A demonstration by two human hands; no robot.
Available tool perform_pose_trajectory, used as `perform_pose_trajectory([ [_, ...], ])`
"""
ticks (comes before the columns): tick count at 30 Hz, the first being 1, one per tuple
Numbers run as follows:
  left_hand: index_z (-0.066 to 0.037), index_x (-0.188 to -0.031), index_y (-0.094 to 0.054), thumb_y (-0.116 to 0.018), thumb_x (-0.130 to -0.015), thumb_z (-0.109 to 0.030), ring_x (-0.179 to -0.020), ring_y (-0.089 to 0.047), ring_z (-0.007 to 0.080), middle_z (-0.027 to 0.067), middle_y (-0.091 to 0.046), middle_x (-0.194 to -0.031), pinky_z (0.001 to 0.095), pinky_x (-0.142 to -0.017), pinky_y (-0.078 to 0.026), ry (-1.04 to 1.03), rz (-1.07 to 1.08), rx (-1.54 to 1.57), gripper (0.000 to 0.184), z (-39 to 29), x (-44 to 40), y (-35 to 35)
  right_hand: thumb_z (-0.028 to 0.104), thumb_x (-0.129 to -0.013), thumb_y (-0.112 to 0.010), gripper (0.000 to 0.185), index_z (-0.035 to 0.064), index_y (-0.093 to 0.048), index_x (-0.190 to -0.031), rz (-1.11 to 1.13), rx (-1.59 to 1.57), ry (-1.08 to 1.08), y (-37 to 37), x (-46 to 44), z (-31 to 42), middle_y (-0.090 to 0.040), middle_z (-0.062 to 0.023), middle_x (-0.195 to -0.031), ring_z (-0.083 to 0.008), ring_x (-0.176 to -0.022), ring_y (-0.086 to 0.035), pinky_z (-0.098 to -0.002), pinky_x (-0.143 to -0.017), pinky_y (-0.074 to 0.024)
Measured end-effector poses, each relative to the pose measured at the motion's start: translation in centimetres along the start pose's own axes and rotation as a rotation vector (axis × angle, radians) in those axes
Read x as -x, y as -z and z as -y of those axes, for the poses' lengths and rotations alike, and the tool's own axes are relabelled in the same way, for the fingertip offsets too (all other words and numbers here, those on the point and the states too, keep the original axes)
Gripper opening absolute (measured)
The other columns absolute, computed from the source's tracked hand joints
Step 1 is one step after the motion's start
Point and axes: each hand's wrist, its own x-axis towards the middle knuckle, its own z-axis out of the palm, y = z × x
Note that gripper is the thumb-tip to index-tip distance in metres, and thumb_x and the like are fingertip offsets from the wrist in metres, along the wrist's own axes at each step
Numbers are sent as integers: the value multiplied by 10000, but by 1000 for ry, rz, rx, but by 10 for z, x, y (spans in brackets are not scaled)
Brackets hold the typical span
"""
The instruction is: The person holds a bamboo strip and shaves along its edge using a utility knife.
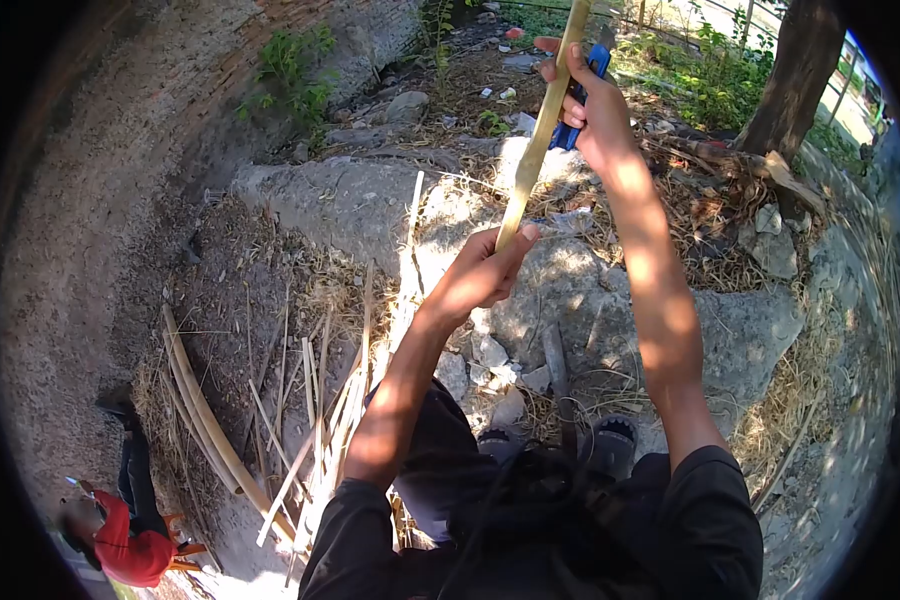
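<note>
A long pale bamboo strip (537,150) slants up and away in front of me, its top end running out of the frame. My left hand (485,270) is closed around its lower end. Higher up, my right hand (587,105) grips a blue utility knife (596,62), with a grey tip showing at the top. The fingers of that hand also reach behind the strip, and the thumb lies close against it. Whether the blade touches the bamboo I cannot tell.
Cut bamboo strips (315,400) and thicker curved bamboo pieces (210,425) lie on the ground to the left. A dark bar-like tool (558,375) rests between my feet. Rock slabs (350,200) and a tree trunk (790,85) stand ahead. A person in red (135,545) sits at lower left.
</note>
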Motion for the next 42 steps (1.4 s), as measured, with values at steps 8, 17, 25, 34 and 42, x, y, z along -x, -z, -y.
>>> perform_pose_trajectory([
  [8,-214,-622,-394,-670,-1028,-397,-487,-272,27,-111,-340,-544,280,-457,-213,40,-141,-261,524,4,-8,7,399,-1117,-489,377,50,-628,-1151,29,82,25,-27,8,-15,-655,-16,-865,0,-478,-346,-190,-444,-280],
  [17,-225,-618,-357,-732,-993,-371,-501,-248,28,-122,-327,-569,275,-469,-196,67,-152,-206,550,3,-6,13,405,-1112,-496,334,103,-638,-1127,19,118,-23,-48,21,-28,-650,24,-844,-13,-560,-383,-207,-510,-256],
  [25,-210,-737,-388,-676,-1040,-356,-506,-278,18,-120,-329,-610,250,-460,-207,43,41,40,443,4,-1,20,388,-1112,-501,338,82,-644,-1129,-27,167,-29,-42,13,-21,-653,17,-846,-15,-533,-365,-210,-494,-258],
  [34,-178,-769,-380,-647,-1058,-374,-492,-301,19,-100,-318,-603,237,-430,-238,72,184,19,439,-5,16,6,341,-1125,-493,351,18,-543,-1253,-4,-3,134,-4,-5,19,-558,11,-889,-9,-514,-312,-183,-454,-303],
  [42,-153,-770,-380,-692,-1026,-405,-482,-357,20,-79,-368,-597,246,-429,-252,-109,182,-194,475,-11,28,-15,347,-1111,-525,355,24,-548,-1257,21,-85,131,6,-5,32,-512,29,-878,-14,-531,-308,-184,-444,-276],
])
